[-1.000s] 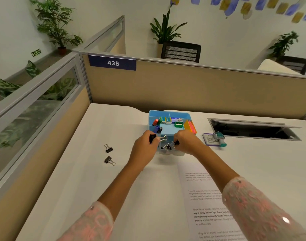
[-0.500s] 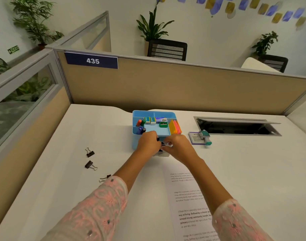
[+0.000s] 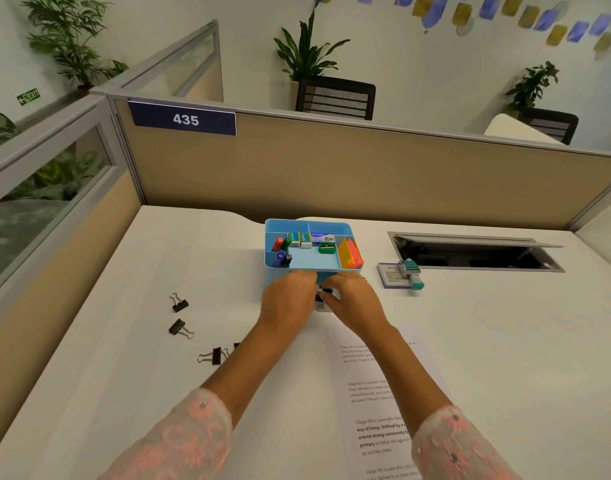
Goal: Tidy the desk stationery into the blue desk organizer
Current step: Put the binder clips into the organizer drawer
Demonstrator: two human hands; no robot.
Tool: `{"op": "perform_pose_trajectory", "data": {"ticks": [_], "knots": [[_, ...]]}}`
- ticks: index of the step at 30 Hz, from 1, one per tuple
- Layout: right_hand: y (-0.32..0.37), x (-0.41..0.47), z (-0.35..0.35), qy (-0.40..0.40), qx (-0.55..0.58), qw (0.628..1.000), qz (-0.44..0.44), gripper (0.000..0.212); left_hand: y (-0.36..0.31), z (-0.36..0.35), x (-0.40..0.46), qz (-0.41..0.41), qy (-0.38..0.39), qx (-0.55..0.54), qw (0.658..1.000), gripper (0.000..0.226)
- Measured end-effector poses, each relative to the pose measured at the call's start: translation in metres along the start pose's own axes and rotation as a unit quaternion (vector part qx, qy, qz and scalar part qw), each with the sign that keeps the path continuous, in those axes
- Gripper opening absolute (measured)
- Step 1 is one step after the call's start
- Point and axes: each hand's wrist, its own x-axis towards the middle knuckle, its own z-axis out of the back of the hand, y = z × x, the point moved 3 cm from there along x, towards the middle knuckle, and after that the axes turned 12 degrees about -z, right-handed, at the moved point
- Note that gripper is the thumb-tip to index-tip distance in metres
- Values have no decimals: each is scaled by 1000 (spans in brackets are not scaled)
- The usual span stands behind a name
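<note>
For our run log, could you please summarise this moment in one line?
both hands at organizer front | fingering binder clips | loose clips left on desk

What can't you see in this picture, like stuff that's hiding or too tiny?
Head view:
- The organizer's front drawer: both hands, left hand and right hand, cover it, so its contents are hidden.
- Clips between the fingers: only a bit of one black binder clip peeks out.
- A fourth loose clip: mostly behind the left forearm.
- The printed paper: the bottom edge cuts it off, most words too small to read.
</note>
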Motion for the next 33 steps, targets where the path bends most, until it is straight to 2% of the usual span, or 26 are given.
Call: {"op": "perform_pose_trajectory", "data": {"ticks": [2,4,9,11,14,16,21,25,30,33], "knots": [[-1,-1,-2,-8,5,1000,0,22,6,4,-30,-40,-108,-28,993,20],[0,-4,-1,-28,15,999,-2,21,18,6,-59,-41,-179,-68,981,14],[21,-28,7,-170,99,980,34,11,78,-8,-127,55,-206,-83,974,6],[35,-42,0,-191,130,971,64,11,102,-16,-151,61,-201,-54,976,19],[57,-61,-22,-164,171,967,96,5,126,-32,-181,43,-186,-22,981,47],[72,-73,-43,-114,190,969,108,6,134,-41,-193,52,-181,-29,982,60],[91,-83,-96,58,157,980,112,33,132,-48,-185,61,-130,-33,989,70],[99,-86,-108,107,129,976,138,41,132,-49,-174,62,-97,-31,993,64],[103,-95,-114,86,110,979,150,28,133,-50,-164,52,-95,-68,992,39],[105,-100,-117,83,107,984,113,24,135,-50,-165,54,-112,-93,988,40]]}}
